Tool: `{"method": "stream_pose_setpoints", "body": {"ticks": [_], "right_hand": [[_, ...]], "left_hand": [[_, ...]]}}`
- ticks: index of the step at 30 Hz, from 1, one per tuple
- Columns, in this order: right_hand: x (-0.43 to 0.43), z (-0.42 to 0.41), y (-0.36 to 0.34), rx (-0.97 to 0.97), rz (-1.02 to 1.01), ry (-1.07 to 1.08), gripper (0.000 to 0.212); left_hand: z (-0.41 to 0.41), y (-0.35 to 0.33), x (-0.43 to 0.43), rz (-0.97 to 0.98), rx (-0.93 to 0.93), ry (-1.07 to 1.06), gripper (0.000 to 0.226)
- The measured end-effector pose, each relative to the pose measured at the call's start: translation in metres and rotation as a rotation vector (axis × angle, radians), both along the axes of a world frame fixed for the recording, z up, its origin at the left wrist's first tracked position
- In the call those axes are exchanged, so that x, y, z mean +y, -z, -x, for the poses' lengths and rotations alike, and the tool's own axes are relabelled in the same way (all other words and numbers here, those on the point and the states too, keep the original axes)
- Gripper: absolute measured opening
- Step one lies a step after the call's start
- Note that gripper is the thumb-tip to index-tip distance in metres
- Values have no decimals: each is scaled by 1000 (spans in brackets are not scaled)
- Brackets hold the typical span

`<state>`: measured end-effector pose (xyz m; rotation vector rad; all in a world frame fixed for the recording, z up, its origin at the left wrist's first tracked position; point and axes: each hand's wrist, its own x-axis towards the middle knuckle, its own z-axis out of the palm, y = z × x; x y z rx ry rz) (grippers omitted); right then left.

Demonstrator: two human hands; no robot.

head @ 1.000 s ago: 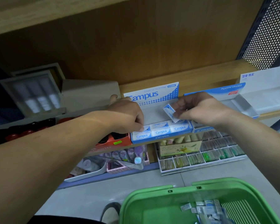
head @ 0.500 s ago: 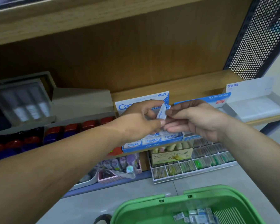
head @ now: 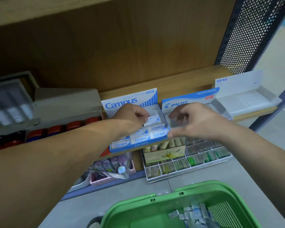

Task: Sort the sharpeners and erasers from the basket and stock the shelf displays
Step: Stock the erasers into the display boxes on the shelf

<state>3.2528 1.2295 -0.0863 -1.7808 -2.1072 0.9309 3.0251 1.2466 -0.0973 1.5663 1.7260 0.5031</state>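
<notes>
A blue and white Campus eraser (head: 152, 120) is pinched in my left hand (head: 132, 117) just above the rows of erasers in the Campus display box (head: 130, 100) on the wooden shelf. My right hand (head: 192, 120) hovers beside it over the Pilot eraser box (head: 187, 98), fingers loosely curled and holding nothing. Its thumb lies near the front right corner of the Campus box. The green basket (head: 138, 209) sits low in front of me with several wrapped erasers (head: 192, 214) in it.
A white display box (head: 243, 94) stands at the shelf's right end, red and blue items (head: 56, 130) and a grey box (head: 64, 102) at the left. Below are a compartment tray (head: 196, 158), a chalk-like box (head: 163, 153) and a clear tub (head: 115, 165).
The eraser passed from my right hand to my left hand, which now lowers it over the Campus box. My right hand has let go and drawn back to the right.
</notes>
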Motion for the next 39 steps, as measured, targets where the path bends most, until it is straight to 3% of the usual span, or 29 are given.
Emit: {"method": "stream_pose_setpoints", "body": {"ticks": [3, 10, 16, 22, 27, 32, 36, 39], "right_hand": [[-1, -1, 0, -170, -4, -54, 75], [1, 4, 6, -149, -48, -77, 64], [-19, 1, -5, -239, -164, -119, 64], [-86, -16, -20, -400, -354, -200, 47], [-152, -36, 12, -440, -111, -250, 41], [-202, -61, 86, -470, 251, -322, 38], [-229, -62, 137, -450, 336, -351, 39], [-238, -55, 169, -374, 407, -320, 57]], "left_hand": [[-6, 4, -1, 22, 0, 29, 12], [-2, 9, -1, -22, -75, -6, 21], [7, -14, -22, -120, 73, 88, 27], [-10, -40, -82, -107, 168, 279, 17], [-58, 1, -135, 152, 80, 407, 12], [-92, 110, -200, 437, 43, 513, 11], [-83, 206, -244, 496, 140, 381, 18], [-69, 254, -273, 599, 119, 274, 31]]}}
